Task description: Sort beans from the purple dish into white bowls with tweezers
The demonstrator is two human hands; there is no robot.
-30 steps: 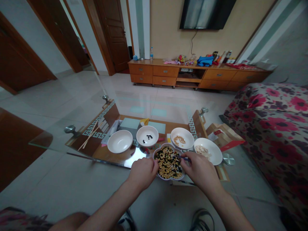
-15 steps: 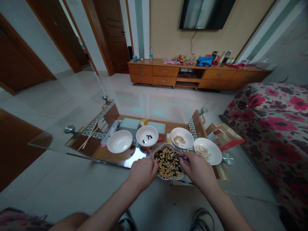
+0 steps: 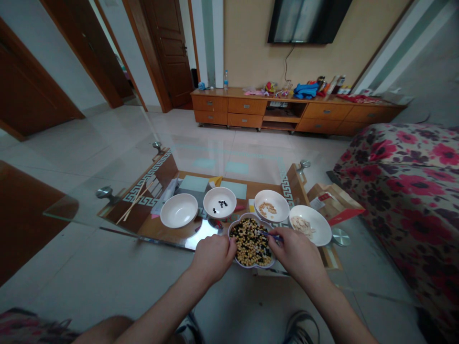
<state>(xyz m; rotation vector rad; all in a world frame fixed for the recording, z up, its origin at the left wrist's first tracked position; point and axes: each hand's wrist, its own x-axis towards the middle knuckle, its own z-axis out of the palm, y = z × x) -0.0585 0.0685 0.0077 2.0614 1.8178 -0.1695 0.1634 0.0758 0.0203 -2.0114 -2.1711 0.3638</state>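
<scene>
A flower-shaped bowl (image 3: 238,259) with a pale purple rim is full of mixed yellow beans, black beans and some pale bits. My left hand (image 3: 213,258) pinches its left edge, thumb along the rim. Over the right side, my right hand (image 3: 296,251) is closed on a slim purple-handled tool (image 3: 271,235). Its tip is down among the beans, so its kind does not show clearly. Behind stand a white bowl with a few black beans (image 3: 220,202), a white bowl with yellow beans (image 3: 271,206) and a white bowl with pale flat pieces (image 3: 310,225).
An empty white bowl (image 3: 179,210) stands at the left of the glass table (image 3: 82,210). Chopsticks (image 3: 134,203) lie farther left. A brown paper bag (image 3: 335,200) is beyond the right-hand bowl, beside a flower-patterned sofa (image 3: 412,162). A long low cabinet (image 3: 245,106) lines the far wall.
The beans around the tool's tip have shifted, and more of the purple handle shows. My left hand keeps its place on the rim, and the other bowls have not moved.
</scene>
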